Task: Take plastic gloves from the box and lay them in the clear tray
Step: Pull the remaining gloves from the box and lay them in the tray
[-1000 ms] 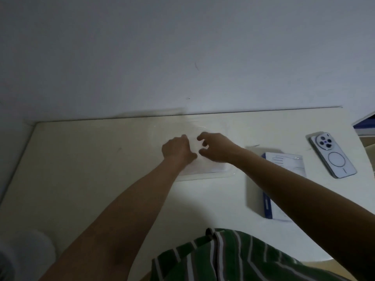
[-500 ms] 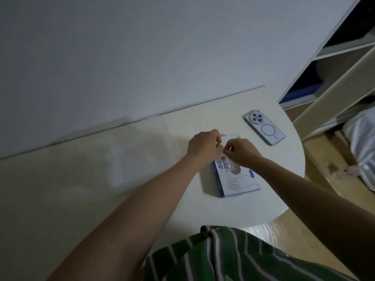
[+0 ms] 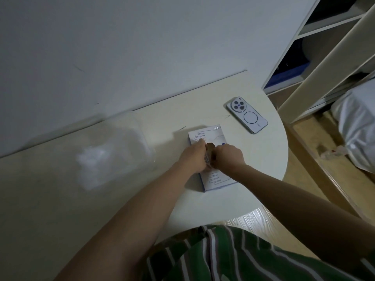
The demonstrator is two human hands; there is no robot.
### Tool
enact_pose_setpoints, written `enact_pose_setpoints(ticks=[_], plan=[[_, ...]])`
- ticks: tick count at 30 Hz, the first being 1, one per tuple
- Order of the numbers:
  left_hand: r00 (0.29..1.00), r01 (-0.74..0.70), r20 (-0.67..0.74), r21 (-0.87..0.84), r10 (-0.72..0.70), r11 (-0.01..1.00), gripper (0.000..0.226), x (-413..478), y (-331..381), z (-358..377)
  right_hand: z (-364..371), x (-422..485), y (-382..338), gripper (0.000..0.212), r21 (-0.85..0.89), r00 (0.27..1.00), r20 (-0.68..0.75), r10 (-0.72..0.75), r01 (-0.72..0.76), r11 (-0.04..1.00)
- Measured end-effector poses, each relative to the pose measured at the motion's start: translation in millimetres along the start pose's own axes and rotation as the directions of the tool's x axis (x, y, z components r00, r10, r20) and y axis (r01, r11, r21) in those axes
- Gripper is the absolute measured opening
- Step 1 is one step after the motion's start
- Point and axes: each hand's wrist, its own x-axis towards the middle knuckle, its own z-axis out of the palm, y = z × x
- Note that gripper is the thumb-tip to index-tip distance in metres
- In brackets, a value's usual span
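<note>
Cream table point(image 3: 233, 199), white blue-edged box point(image 3: 215, 180), glove outlines, filmy clear glove point(image 3: 208, 160)

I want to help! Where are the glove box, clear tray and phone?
White-and-blue cardboard glove box point(image 3: 215, 179), head view, near printed end.
Clear plastic tray point(image 3: 147, 140), head view, right wall.
Pale blue phone point(image 3: 250, 118), head view, ringed back.

1. A single view, worn on the person's head, looks forward and steeply down onto the table point(image 3: 203, 203).
2. It is wide-angle and close. Both forearms enter from the bottom edge, and the left hand point(image 3: 193, 157) and right hand point(image 3: 229, 157) meet near centre.
3. It faces the wall point(image 3: 121, 47), with the shelf point(image 3: 324, 57) at the right.
</note>
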Motion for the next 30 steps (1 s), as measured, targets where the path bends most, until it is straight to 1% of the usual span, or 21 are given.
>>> enact_pose_setpoints(ticks=[2, 4, 6, 7, 9, 10, 12, 14, 16, 18, 21, 22, 24, 27, 29, 30], plan=[[1.0, 0.013, -0.007, -0.044, -0.014, 0.999, 0.049, -1, -1, 1, -2, 0, 4, 0.013, 0.101, 1.0, 0.0, 0.01, -0.01, 0.995], [1.0, 0.025, 0.001, -0.071, -0.025, 0.997, 0.059, -1, -1, 1, -4, 2, 10, 0.009, 0.295, 1.0, -0.008, 0.013, -0.01, 0.955], [0.999, 0.041, 0.019, -0.065, -0.04, 0.997, 0.067, -1, 0, -1, -10, 4, 16, 0.009, 0.509, 0.997, -0.07, -0.015, 0.049, 0.859], [0.999, 0.048, 0.026, -0.062, -0.047, 0.997, 0.071, 0, 1, -2, -16, 4, 19, 0.008, 0.588, 0.995, -0.099, -0.023, 0.077, 0.805], [0.997, 0.063, 0.037, -0.062, -0.061, 0.996, 0.075, 0, 1, -3, -24, 7, 26, 0.005, 0.747, 0.992, -0.127, 0.002, 0.094, 0.658], [0.997, 0.068, 0.039, -0.061, -0.066, 0.996, 0.077, 0, 2, -4, -29, 7, 29, 0.008, 0.813, 0.991, -0.128, 0.023, 0.092, 0.575], [0.997, 0.069, 0.042, -0.061, -0.066, 0.996, 0.082, 0, 2, -6, -31, 8, 33, 0.015, 0.89, 0.991, -0.121, 0.062, 0.081, 0.448], [0.998, 0.059, 0.039, -0.043, -0.058, 0.997, 0.085, -1, 0, -9, -33, 6, 32, 0.016, 0.929, 0.985, -0.14, 0.099, 0.096, 0.357], [0.998, 0.047, 0.04, -0.02, -0.046, 0.999, 0.081, -2, -3, -12, -37, 5, 27, 0.017, 0.947, 0.976, -0.166, 0.138, 0.119, 0.297], [0.999, 0.019, 0.037, 0.004, -0.02, 1.0, 0.077, -2, -2, -11, -38, 6, 21, 0.019, 0.938, 0.976, -0.18, 0.127, 0.131, 0.322], [0.998, -0.038, 0.043, 0.087, 0.034, 0.996, 0.073, -1, 7, -8, -33, 9, 18, 0.018, 0.889, 0.987, -0.128, 0.098, 0.07, 0.453], [0.999, -0.045, 0.028, 0.095, 0.043, 0.994, 0.07, 0, 9, -7, -29, 10, 19, 0.015, 0.88, 0.988, -0.106, 0.108, 0.043, 0.473], [0.998, -0.054, -0.041, 0.076, 0.057, 0.996, 0.064, -2, 10, -5, -24, 10, 21, 0.012, 0.88, 0.985, -0.081, 0.151, 0.0, 0.475], [0.973, -0.102, -0.196, 0.123, 0.125, 0.987, 0.037, -7, 6, -7, -22, 9, 25, 0.015, 0.875, 0.959, -0.082, 0.272, -0.062, 0.481], [0.954, -0.16, -0.234, 0.129, 0.187, 0.979, 0.031, -8, 4, -8, -22, 8, 28, 0.019, 0.896, 0.937, -0.044, 0.347, -0.117, 0.428], [0.954, -0.192, -0.207, 0.124, 0.215, 0.973, 0.034, -9, 5, -8, -22, 9, 30, 0.02, 0.914, 0.929, -0.01, 0.369, -0.141, 0.38]])
